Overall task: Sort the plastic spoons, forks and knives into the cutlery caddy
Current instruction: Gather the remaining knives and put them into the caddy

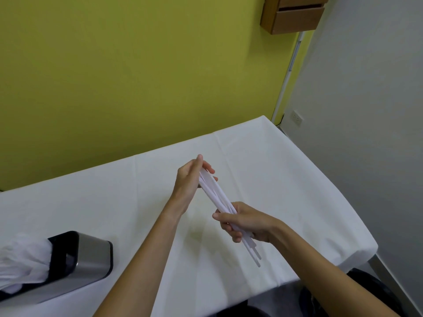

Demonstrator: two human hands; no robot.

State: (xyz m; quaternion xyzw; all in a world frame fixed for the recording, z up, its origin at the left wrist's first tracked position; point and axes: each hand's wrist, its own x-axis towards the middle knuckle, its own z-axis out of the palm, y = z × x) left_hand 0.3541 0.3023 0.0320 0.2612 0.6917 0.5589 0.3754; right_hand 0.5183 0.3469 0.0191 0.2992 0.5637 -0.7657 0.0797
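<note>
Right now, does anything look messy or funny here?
A little. The cutlery bundle gripped between the left hand and right hand is uneven: its ends stick out past the right hand at different lengths. The caddy at lower left looks tipped, though the wide lens may cause that.

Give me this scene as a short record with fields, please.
left hand: pinches the far end of the cutlery bundle
right hand: grips its near part
cutlery bundle: white, held above the table
table: covered by white cloth
caddy: black and steel, lower left, white pieces inside
</note>
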